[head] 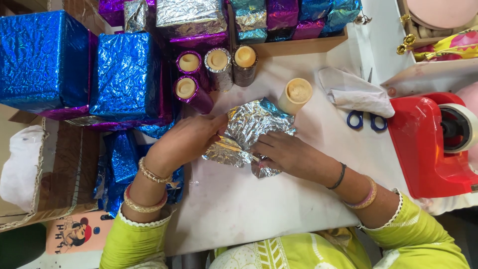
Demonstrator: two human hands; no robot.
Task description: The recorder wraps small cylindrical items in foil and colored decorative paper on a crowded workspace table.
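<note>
Both hands press on a crinkly sheet of shiny silver foil [247, 134] lying on the white table [234, 204]. The left hand [186, 142] pinches its edge; the right hand [284, 154] lies flat, fingers spread. A plain round tube [295, 95] stands just past the foil, blue scissors [366, 119] farther right

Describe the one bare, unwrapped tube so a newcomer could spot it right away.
Start at the red tape dispenser on the right, then look left past the white cloth. The cream tube stands alone above the crumpled foil; the other tubes wear shiny foil.
</note>
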